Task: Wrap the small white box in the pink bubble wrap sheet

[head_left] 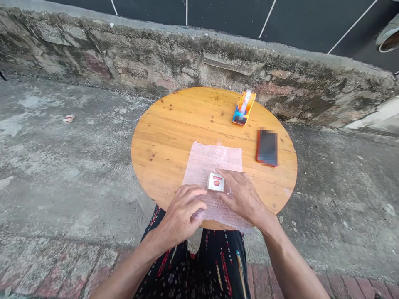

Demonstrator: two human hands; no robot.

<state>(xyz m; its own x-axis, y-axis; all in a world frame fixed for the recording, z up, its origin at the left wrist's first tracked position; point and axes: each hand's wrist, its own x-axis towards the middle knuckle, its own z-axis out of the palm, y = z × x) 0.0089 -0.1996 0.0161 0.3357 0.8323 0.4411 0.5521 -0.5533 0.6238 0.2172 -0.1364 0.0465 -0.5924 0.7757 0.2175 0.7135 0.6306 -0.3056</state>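
A small white box (215, 182) with red print lies on a sheet of pinkish bubble wrap (215, 153), which is spread flat at the near side of the round wooden table. My right hand (245, 194) spans the box's right side, fingertips at its far corner and thumb by its near corner. My left hand (185, 209) is over the wrap's near left part, just left of the box. Its fingers are bent and spread from the thumb, with nothing visible between them.
The wooden table (174, 124) also bears an orange and blue tape dispenser (244, 109) at the back and a dark phone (267, 147) with a red edge at the right. Beyond stands a low stone wall (140, 62). A crumpled packet (69, 118) lies on the concrete floor.
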